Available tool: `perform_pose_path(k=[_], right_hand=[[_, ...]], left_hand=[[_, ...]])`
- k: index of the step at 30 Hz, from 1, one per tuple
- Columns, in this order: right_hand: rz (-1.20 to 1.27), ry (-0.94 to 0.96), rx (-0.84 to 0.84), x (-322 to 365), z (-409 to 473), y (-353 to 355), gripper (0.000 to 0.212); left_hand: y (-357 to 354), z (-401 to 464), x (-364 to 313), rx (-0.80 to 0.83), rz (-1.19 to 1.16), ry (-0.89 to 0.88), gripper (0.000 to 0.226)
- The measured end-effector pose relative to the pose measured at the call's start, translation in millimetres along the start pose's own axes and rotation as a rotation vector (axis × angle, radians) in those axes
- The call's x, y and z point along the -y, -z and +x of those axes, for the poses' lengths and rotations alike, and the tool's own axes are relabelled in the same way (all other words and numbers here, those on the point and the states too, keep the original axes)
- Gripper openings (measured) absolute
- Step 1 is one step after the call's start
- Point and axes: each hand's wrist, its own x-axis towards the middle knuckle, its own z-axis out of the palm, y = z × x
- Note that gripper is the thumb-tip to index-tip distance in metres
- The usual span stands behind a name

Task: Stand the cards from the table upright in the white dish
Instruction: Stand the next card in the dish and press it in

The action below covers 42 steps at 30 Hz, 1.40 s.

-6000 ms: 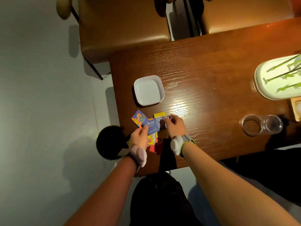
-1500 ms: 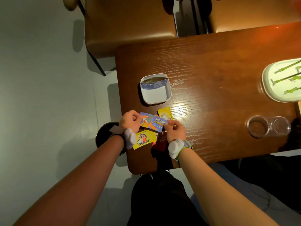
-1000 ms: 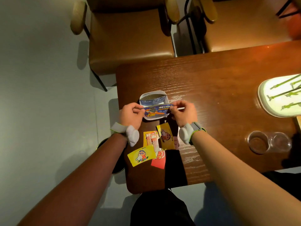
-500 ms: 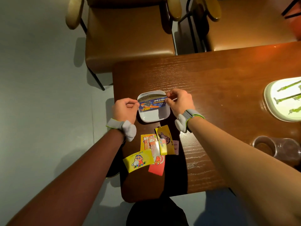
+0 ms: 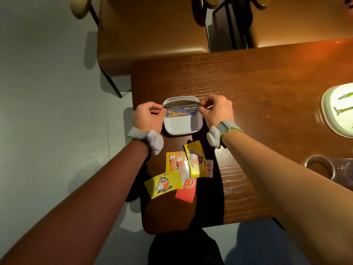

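Two hands pinch one blue card (image 5: 181,111) by its short ends: our left hand (image 5: 148,117) on one end, our right hand (image 5: 216,111) on the other. Since half a second ago the card has moved back from mid-dish and now stands on edge against the grey card (image 5: 180,103) already upright at the far wall of the white dish (image 5: 183,125), between our hands. That dish is square, glossy, with rounded corners; its near half is bare. Just behind our wrists, on the dark wood-grain tabletop (image 5: 257,88), the loose cards (image 5: 179,171) lie flat as before, overlapping: three yellow cartoon-printed, one red, one pale, all thin shiny rectangles.
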Motion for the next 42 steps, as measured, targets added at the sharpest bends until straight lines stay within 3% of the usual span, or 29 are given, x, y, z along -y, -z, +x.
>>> perform_pose_path(k=[4,8,22,37,42], right_hand=[[0.003,0.007,0.004,4,1,0,0.015],[-0.145,0.104,0.044,7,5,0,0.025],[-0.251,0.132,0.035,8,8,-7,0.014],[-0.316,0.149,0.129,5,7,-12,0.028],[-0.320,0.191,0.075,1,-2,-19,0.022]], left_hand=[[-3,3,0,-0.032,0.023,0.008,0.011],[-4,3,-1,-0.026,0.063,-0.038,0.022],[-4,5,0,-0.031,0.289,-0.234,0.018],[-3,4,-4,0.132,0.571,-0.366,0.029],[-3,4,2,0.081,0.490,-0.338,0.027]])
